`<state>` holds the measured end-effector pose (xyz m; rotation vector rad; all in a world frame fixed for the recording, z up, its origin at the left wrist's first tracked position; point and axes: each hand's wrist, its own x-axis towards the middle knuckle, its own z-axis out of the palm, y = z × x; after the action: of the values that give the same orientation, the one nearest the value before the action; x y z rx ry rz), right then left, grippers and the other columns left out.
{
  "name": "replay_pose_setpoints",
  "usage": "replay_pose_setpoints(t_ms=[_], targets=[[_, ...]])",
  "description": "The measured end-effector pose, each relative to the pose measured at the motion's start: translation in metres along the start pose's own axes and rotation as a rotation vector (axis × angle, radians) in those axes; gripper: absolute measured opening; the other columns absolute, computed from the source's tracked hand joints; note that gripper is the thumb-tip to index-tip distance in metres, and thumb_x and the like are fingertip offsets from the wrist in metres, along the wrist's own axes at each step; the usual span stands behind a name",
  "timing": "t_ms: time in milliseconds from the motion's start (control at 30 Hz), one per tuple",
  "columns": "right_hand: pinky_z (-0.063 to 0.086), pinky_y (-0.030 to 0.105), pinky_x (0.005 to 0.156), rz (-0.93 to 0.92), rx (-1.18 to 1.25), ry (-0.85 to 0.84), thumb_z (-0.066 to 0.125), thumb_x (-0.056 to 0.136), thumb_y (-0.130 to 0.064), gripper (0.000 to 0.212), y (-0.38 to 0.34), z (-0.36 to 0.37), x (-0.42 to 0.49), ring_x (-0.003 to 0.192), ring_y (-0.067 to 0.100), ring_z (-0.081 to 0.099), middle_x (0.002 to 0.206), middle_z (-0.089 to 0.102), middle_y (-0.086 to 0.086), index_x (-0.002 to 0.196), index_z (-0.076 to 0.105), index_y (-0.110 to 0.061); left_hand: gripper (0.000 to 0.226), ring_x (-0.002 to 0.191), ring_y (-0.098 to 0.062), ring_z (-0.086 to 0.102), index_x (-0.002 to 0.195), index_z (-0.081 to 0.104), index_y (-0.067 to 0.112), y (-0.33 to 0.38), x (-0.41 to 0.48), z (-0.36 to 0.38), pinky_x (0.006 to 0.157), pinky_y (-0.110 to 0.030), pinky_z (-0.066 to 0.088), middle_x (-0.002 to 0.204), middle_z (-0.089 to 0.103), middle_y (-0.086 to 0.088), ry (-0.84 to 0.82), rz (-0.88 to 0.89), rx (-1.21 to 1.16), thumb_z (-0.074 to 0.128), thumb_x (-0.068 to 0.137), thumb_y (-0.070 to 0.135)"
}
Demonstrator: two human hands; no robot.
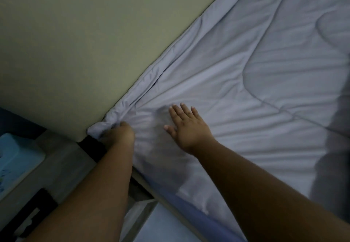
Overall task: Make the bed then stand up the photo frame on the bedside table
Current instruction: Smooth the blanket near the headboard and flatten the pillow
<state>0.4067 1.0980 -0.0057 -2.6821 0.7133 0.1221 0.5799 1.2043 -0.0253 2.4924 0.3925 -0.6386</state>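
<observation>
Item: pale grey quilted cover (246,90), spread over the bed, its far edge lying along the beige wall (75,42). Creases fan out from the corner of the cover nearest that wall.

Left hand (121,130): at that bunched corner, fingers curled closed and partly blurred; the grip seems to hold a gather of the fabric, though the fingertips are hidden.

Right hand (186,126): just beside the left hand, on the side away from the wall; flat, fingers spread, palm pressed on the cover, gripping nothing.

Step in hand, as judged: drawing the corner taut and smoothing it.

Handling notes: keep the flat palm as an anchor while the closed hand pulls toward the wall corner, then sweep the palm away from the wall to chase out the fanned creases. Pull evenly; a hard tug would likely drag the wall-side edge off line.

Photo frame: not in view. A blue object (17,156) lies on a pale surface well below the wall; its identity is unclear.
</observation>
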Motion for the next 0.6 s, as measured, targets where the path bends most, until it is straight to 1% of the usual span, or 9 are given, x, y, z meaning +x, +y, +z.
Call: replay_pose_setpoints(t_ms=[67,100,167,267,400,500,600], targets=[[-0.008,0.037,0.119,0.029,0.003,0.033,0.015,0.098,-0.052,0.064,0.023,-0.023,-0.015,0.148,0.017,-0.008,0.161,-0.001,0.0,0.151,0.001,-0.018,0.066,0.137,-0.041,0.029,0.147,0.023,-0.003,0.018,-0.034,0.004,0.113,-0.046,0.025,0.152,0.026,-0.024,-0.002,0.08,0.072,0.031,0.098,0.04],[-0.007,0.038,0.12,0.048,0.005,0.05,0.015,0.098,-0.052,0.064,0.036,-0.035,-0.024,0.148,0.017,-0.008,0.161,-0.001,0.0,0.152,0.002,-0.019,0.067,0.138,-0.041,0.029,0.148,0.023,-0.001,0.028,-0.054,0.008,0.113,-0.046,0.024,0.153,0.026,-0.023,-0.008,0.121,0.079,0.033,0.098,0.043],[-0.005,0.038,0.12,0.087,0.004,0.091,0.016,0.099,-0.051,0.064,0.068,-0.061,-0.045,0.148,0.017,-0.007,0.161,0.0,0.0,0.152,0.003,-0.018,0.07,0.138,-0.039,0.03,0.149,0.021,0.002,0.048,-0.096,0.019,0.113,-0.046,0.027,0.154,0.025,-0.02,-0.017,0.2,0.069,0.037,0.096,0.046],[-0.004,0.038,0.12,0.154,-0.011,0.159,0.017,0.099,-0.051,0.064,0.124,-0.1,-0.085,0.148,0.018,-0.005,0.161,0.003,0.0,0.152,0.005,-0.018,0.067,0.137,-0.04,0.031,0.148,0.021,0.001,0.079,-0.169,0.043,0.111,-0.047,0.03,0.154,0.023,-0.022,0.001,0.408,0.091,0.037,0.098,0.042],[-0.004,0.038,0.12,0.282,-0.015,0.235,0.017,0.098,-0.053,0.065,0.217,-0.151,-0.152,0.148,0.017,-0.005,0.161,0.003,0.0,0.152,0.006,-0.018,0.065,0.139,-0.038,0.027,0.15,0.017,0.009,0.119,-0.28,0.096,0.113,-0.05,0.028,0.157,0.016,-0.015,-0.093,0.574,0.109,0.033,0.099,0.044],[-0.004,0.038,0.12,0.396,-0.027,0.283,0.018,0.098,-0.053,0.065,0.291,-0.186,-0.211,0.148,0.017,-0.004,0.161,0.004,0.0,0.152,0.006,-0.018,0.063,0.14,-0.037,0.027,0.151,0.02,0.013,0.14,-0.368,0.15,0.114,-0.05,0.028,0.158,0.017,-0.011,-0.178,0.718,0.096,0.035,0.098,0.043],[-0.003,0.039,0.12,0.513,-0.045,0.333,0.02,0.098,-0.052,0.065,0.363,-0.212,-0.273,0.148,0.018,-0.002,0.161,0.007,0.0,0.152,0.01,-0.017,0.062,0.14,-0.037,0.027,0.151,0.021,0.014,0.152,-0.457,0.207,0.114,-0.048,0.028,0.158,0.017,-0.01,-0.278,0.871,0.121,0.035,0.098,0.043]])
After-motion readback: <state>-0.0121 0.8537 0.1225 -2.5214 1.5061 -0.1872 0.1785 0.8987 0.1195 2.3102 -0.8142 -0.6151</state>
